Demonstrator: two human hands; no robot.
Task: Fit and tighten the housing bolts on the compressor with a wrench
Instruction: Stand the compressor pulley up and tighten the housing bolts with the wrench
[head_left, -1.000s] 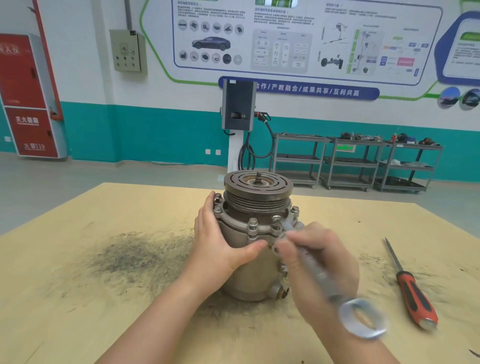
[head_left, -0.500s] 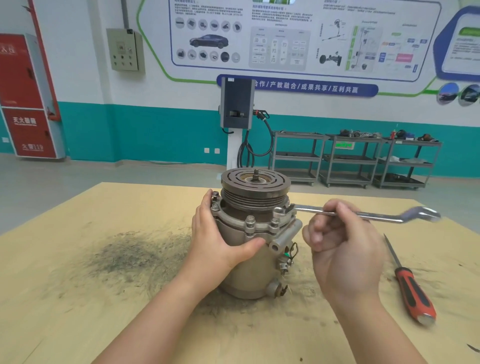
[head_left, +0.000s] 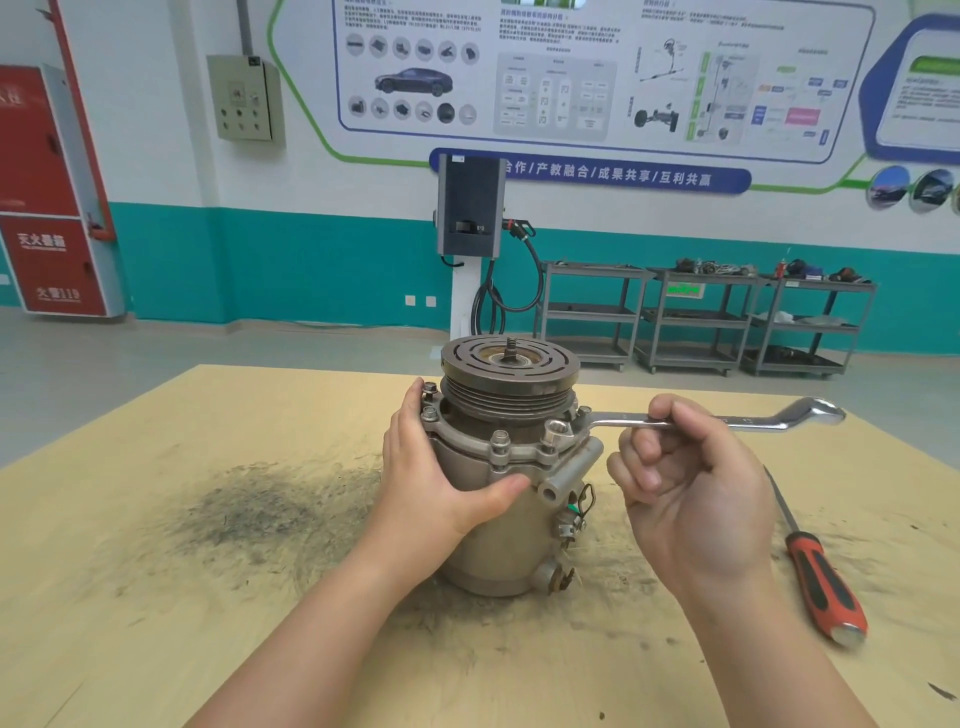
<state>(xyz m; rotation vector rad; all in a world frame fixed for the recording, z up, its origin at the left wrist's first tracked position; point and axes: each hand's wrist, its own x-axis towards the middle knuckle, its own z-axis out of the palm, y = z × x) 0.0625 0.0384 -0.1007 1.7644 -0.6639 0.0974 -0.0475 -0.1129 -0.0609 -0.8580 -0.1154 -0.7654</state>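
Gripping the shank of a silver wrench (head_left: 675, 422), the right hand (head_left: 691, 499) has its fingers curled over the bar from above, roughly midway along its length. The wrench lies almost level, reaching from the hand leftward to the compressor (head_left: 506, 467); its ring end sits over a bolt (head_left: 557, 430) on the front right of the housing flange, while its other, cranked ring end juts out to the right, past the knuckles, clear of the table.

The left hand (head_left: 436, 478) clasps the compressor's left side, fingers wrapped round behind the flange and thumb pressed across the front of the body just under it.

The compressor stands upright near the middle of the table (head_left: 156, 597), between the two hands. It is a dull grey metal cylinder, topped by a dark, round, grooved pulley with a slotted clutch plate and a short threaded shaft poking up at the centre. A bolted flange rings the body below the pulley, with several hex bolt heads showing along its front and left edge. A short tube-like port sticks out on the right side, with small fittings and a wire loop beneath it.

The table is pale yellow wood, with a dark sooty smudge (head_left: 270, 514) left of the compressor. A red and black handled screwdriver (head_left: 815, 561) lies on the table to the right of the right hand, apart from it.
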